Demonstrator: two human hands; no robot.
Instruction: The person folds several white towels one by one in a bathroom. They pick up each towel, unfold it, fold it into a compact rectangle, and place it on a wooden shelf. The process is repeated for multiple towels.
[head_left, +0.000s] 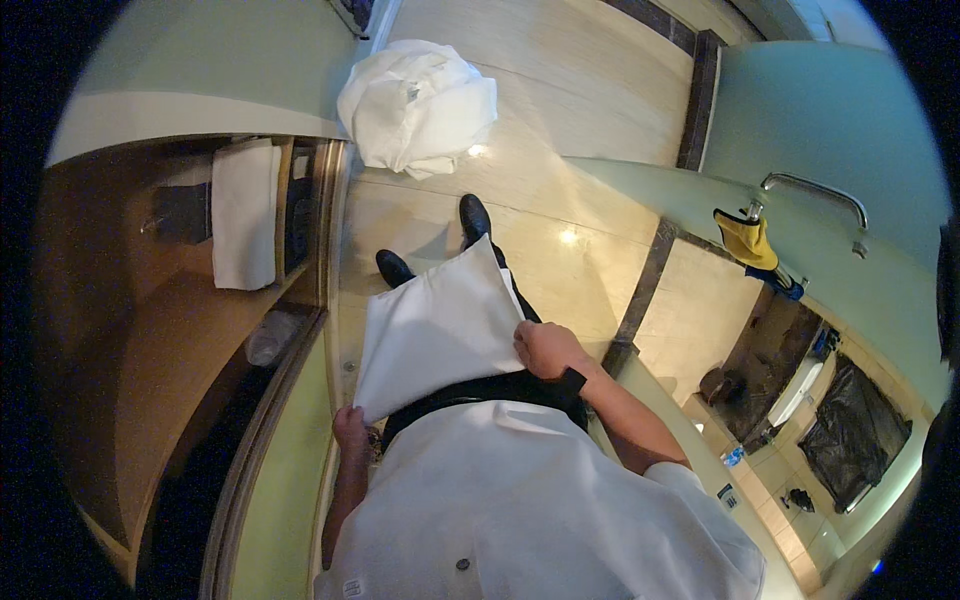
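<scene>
A white cloth (442, 322), perhaps a towel or pillowcase, hangs spread out in front of my legs. At its near left corner, my left hand (351, 427) pinches the edge. My right hand (551, 349) grips the near right edge, with its fingers curled over the fabric. The cloth slants down and away from my waist, and its far corner reaches above one of my black shoes (474, 217). Farther ahead on the floor lies a bundled heap of white linen (416, 109), apart from the cloth.
On my left, an open wooden closet (187, 322) holds a folded white towel (244, 214). A frosted glass door (810, 142) with a metal handle (817, 189) stands to my right, yellow cloth (750, 238) hanging on it. Beyond are a bathroom and a black plastic bag (855, 431).
</scene>
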